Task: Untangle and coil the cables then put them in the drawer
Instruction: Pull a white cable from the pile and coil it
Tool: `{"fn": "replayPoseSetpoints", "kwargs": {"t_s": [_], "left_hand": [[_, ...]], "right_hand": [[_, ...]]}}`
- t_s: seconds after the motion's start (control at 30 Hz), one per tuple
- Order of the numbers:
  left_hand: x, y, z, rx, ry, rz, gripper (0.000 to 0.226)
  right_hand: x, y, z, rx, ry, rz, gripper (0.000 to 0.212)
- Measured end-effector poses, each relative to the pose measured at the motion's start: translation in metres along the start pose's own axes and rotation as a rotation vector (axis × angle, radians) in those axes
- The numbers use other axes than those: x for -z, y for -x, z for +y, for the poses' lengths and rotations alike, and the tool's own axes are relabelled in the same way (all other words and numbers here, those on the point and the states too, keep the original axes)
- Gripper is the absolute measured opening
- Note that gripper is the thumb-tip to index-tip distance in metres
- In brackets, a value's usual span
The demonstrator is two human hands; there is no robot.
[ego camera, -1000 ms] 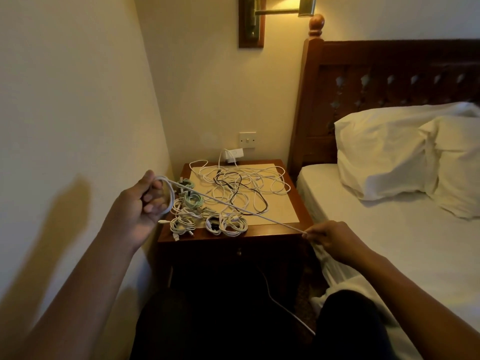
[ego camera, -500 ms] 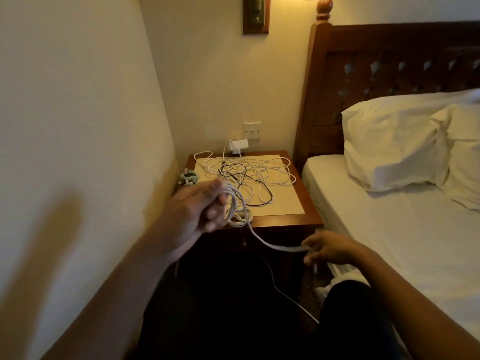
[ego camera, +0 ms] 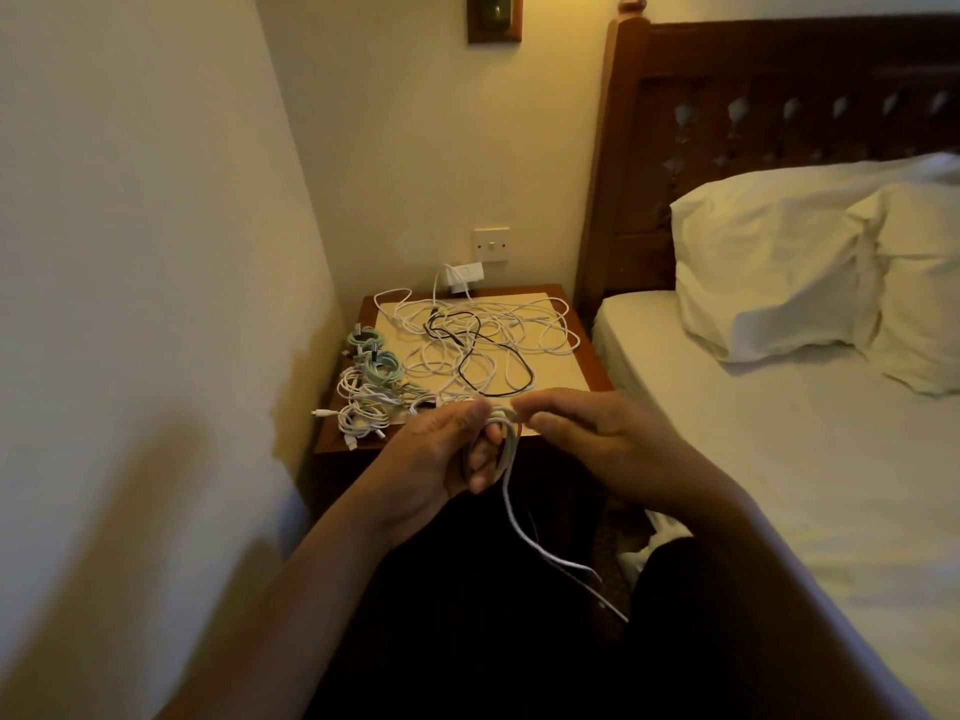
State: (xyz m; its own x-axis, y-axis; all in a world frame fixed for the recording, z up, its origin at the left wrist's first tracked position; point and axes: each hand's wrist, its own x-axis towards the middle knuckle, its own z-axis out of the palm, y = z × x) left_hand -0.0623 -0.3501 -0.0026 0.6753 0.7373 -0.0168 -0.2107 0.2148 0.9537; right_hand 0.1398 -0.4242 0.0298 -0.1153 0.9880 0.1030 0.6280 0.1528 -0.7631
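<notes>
Head view: a person sits facing a nightstand (ego camera: 589,356) wedged between wall and bed (ego camera: 779,485).
Left hand (ego camera: 431,459): fingers curl round several loops of a white cable (ego camera: 508,449), held just off the nightstand's front edge.
Right hand (ego camera: 597,439): thumb and forefinger appear to pinch the top of the same loops, touching the left hand's fingertips.
Change: a second ago the hands were well apart with the cable stretched taut between them. They have now closed together, and the taut run has been folded into the bundle as another turn.
Loose end: a short tail hangs from the loops towards the dark floor below.
Meaning: this cable looks nearly wound, with only a few turns left before it can be set down.
Finished coils: small coiled cables (ego camera: 363,402) sit along the nightstand's left edge.
Still to do: a tangle (ego camera: 493,340) of white leads and one black cable (ego camera: 498,379) covers the middle and back.
Drawer: not visible; nothing appears stowed yet.
</notes>
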Motion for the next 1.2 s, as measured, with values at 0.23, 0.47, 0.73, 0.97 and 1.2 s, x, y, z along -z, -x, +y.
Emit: {"fn": "replayPoseSetpoints", "kwargs": {"t_s": [0.23, 0.47, 0.73, 0.97, 1.2], "left_hand": [[0.003, 0.004, -0.006, -0.098, -0.158, 0.274, 0.036], [0.007, 0.013, -0.016, -0.085, -0.313, 0.221, 0.033], [0.009, 0.019, -0.014, -0.059, -0.604, 0.212, 0.027], [0.017, 0.023, 0.007, -0.098, -0.631, 0.398, 0.027], [0.014, 0.024, 0.012, 0.089, -0.465, 0.219, 0.023]], "right_hand": [[-0.040, -0.007, 0.005, -0.004, -0.081, 0.188, 0.016], [-0.045, -0.017, 0.002, -0.097, -0.141, 0.132, 0.013], [-0.041, -0.024, 0.003, -0.158, -0.087, 0.154, 0.016], [-0.043, -0.024, 0.002, -0.129, 0.176, 0.169, 0.014], [-0.044, -0.025, -0.004, -0.124, 0.055, 0.128, 0.017]]}}
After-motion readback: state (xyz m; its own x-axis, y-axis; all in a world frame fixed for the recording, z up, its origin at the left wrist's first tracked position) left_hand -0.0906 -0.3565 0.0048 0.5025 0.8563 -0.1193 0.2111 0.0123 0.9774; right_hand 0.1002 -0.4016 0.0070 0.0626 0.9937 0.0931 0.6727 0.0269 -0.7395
